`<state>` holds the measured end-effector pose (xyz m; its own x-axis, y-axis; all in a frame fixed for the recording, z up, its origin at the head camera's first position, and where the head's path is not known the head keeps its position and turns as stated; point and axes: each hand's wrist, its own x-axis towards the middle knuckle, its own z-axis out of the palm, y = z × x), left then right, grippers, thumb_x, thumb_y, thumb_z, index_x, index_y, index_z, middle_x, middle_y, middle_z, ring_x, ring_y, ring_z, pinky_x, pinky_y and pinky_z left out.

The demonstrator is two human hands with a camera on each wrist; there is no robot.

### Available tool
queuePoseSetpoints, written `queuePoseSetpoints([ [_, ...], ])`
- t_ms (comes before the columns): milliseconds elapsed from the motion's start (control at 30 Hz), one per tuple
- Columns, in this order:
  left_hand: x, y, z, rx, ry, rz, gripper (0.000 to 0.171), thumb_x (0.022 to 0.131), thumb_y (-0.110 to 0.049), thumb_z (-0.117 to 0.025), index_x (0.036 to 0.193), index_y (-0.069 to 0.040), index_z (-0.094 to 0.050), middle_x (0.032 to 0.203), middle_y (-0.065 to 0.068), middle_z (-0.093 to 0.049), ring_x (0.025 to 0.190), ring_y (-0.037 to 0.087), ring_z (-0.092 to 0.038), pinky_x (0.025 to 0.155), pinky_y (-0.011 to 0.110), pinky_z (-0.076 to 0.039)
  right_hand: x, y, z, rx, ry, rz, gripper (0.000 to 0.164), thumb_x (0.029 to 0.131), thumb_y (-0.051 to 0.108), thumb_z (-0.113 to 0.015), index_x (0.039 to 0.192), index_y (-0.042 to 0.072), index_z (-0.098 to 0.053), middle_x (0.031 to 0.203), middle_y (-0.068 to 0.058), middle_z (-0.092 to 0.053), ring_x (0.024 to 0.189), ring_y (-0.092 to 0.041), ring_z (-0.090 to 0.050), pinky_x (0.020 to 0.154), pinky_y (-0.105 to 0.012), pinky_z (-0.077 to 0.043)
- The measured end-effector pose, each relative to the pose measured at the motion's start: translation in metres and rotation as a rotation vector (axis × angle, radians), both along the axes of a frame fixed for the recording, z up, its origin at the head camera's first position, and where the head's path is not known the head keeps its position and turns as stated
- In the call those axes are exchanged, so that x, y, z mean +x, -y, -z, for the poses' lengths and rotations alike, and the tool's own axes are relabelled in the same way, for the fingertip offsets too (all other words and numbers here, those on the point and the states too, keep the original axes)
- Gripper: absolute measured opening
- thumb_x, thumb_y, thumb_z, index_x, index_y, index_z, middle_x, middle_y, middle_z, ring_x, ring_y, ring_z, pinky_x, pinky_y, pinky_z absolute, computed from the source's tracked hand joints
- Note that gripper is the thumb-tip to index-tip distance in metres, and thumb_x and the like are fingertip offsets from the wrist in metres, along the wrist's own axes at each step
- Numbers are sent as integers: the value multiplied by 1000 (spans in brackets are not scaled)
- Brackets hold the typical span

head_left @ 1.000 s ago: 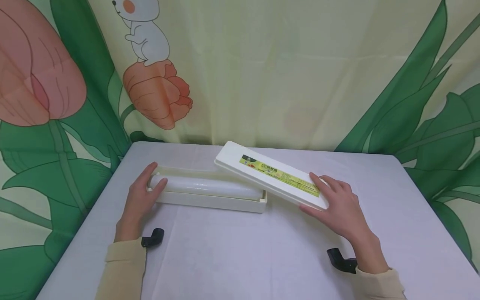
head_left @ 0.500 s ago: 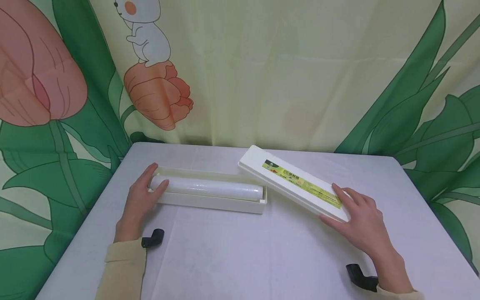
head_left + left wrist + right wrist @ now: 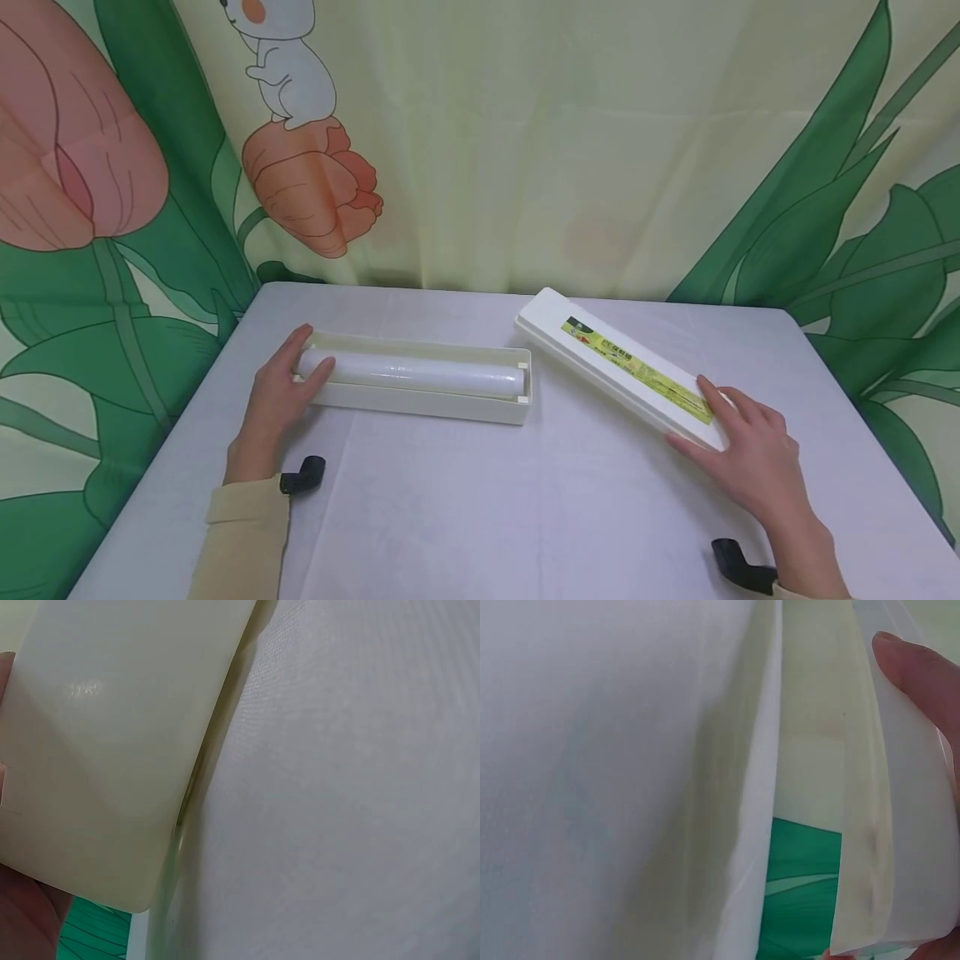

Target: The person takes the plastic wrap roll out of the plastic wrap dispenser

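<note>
At the left end of a long white cling film box (image 3: 420,407), my left hand (image 3: 272,404) grips the end wall, thumb in front and fingers behind. Inside the box lies a white roll of cling film (image 3: 420,373). The left wrist view shows the box's smooth outer wall (image 3: 127,735) close up. My right hand (image 3: 761,458) holds the box's white lid (image 3: 540,310) by its near right end, thumb on the near edge and fingers on the far edge. The lid slants, its yellow-green label facing up. In the right wrist view the lid's side (image 3: 919,802) appears raised over the cloth.
A white cloth (image 3: 450,508) covers the table. Behind it hangs a curtain (image 3: 525,150) printed with flowers, leaves and a small white animal. Black wrist-camera mounts stick out beside both wrists, the left mount (image 3: 303,475) and the right mount (image 3: 738,567).
My right hand has carried the lid to the right and toward me, off the box's right end, so the whole roll shows. The left hand and box have stayed in place.
</note>
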<state>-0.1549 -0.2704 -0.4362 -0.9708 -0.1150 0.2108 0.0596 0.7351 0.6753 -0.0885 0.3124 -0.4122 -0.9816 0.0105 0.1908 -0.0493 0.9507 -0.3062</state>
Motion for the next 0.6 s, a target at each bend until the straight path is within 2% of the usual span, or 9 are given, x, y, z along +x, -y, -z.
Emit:
queuePoseSetpoints([
  [233,-1,1,0,2,7,0,73,100,-39,-62,158,-6,-32,161,20,-30,146,44,-28,115,63,-25,6,-11,3,29,68,69,100,84,64,-71,160,14,-29,145,-33,-34,122,-60,-28,82,-81,-28],
  [600,1,-1,-4,12,39,-5,74,100,-40,-61,159,-7,-30,162,20,-28,146,45,-26,114,65,-25,10,-26,10,58,132,166,104,85,68,-66,160,11,-24,143,-36,-31,119,-64,-26,77,-84,-29],
])
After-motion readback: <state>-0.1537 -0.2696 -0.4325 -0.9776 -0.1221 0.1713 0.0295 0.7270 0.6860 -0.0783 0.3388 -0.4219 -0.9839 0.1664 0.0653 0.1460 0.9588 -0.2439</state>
